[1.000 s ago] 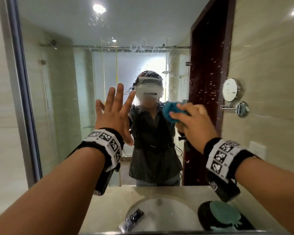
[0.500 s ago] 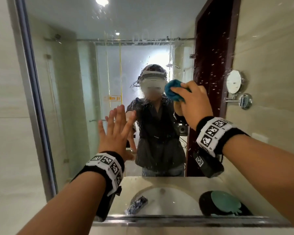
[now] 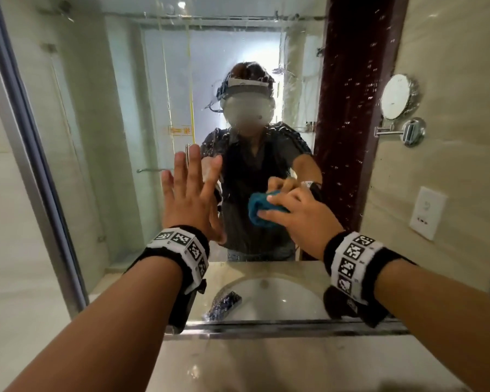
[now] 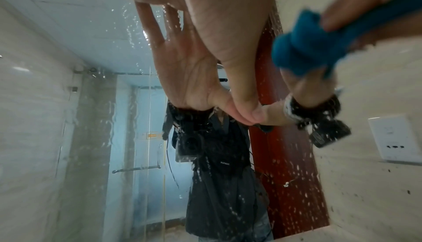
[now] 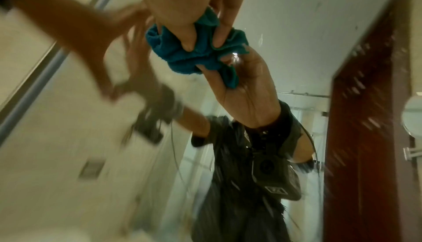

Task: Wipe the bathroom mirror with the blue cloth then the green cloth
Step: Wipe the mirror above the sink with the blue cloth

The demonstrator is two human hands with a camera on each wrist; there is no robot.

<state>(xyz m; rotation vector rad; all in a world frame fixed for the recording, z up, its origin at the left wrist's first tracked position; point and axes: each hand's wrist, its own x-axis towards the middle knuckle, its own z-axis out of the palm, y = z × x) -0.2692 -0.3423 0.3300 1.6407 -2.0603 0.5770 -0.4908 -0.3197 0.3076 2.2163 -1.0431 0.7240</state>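
The bathroom mirror [image 3: 119,142] fills the head view, and water drops speckle its glass. My left hand [image 3: 190,199] lies flat on the glass with straight fingers, left of centre. In the left wrist view its thumb [image 4: 242,87] meets its own reflection. My right hand [image 3: 294,215] grips the bunched blue cloth [image 3: 258,212] and holds it against the lower middle of the mirror, just right of the left hand. In the right wrist view its fingers [image 5: 187,34] curl round the blue cloth [image 5: 196,56]. The green cloth is not in view.
The mirror's metal bottom edge [image 3: 266,326] runs above a pale stone counter [image 3: 238,363]. A white basin [image 3: 266,295] shows in the reflection. At the right are a round shaving mirror on an arm [image 3: 396,97] and a white wall socket [image 3: 427,213]. The mirror's grey frame [image 3: 26,165] stands at the left.
My right hand has swept the blue cloth down from face height to the lower middle of the glass. The left hand stays flat on the mirror. The head view has tilted down.
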